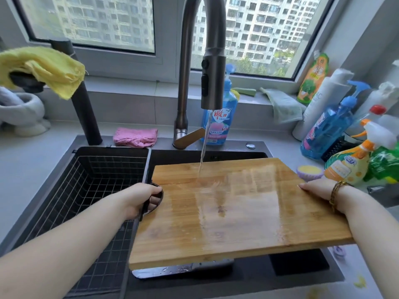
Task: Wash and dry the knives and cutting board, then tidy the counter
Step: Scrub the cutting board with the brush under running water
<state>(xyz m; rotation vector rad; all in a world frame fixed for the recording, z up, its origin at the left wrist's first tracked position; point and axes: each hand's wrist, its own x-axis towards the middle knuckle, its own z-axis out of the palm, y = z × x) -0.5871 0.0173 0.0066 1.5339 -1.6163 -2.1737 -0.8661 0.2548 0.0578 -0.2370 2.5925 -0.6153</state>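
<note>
Wooden cutting board under faucet stream; left hand grips handle edge, right hand clasps right edge

Left hand in closed grip, right hand clasping, arms outstretched

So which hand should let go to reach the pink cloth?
Probably the left hand: the pink cloth lies behind the sink on its side, while the right hand grips the cutting board's far edge.
</note>
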